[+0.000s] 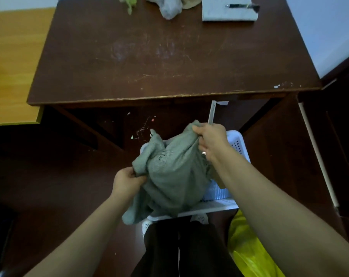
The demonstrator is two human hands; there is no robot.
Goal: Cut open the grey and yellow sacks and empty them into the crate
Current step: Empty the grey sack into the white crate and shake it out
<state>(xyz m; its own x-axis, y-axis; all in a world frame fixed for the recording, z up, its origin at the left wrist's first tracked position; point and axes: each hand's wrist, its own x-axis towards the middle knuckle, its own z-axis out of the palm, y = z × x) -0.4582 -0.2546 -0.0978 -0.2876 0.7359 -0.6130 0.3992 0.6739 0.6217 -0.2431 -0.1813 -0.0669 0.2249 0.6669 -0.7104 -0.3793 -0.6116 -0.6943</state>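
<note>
A grey woven sack [169, 176] hangs crumpled over a white perforated crate [236, 143] on the dark floor in front of me. My left hand [125, 181] pinches the sack's lower left corner. My right hand [211, 139] grips the sack's upper right edge and also holds a slim grey cutter [212, 112] that points up toward the table edge. The sack covers most of the crate's inside. A yellow sack [247, 248] lies on the floor at the lower right, partly behind my right forearm.
A scratched dark brown table [169, 56] stands just beyond the crate, with crumpled bags [169, 6] and a grey box [229, 11] at its far edge. A lighter wooden surface [13, 62] adjoins on the left. My dark trousers [181, 248] are below the crate.
</note>
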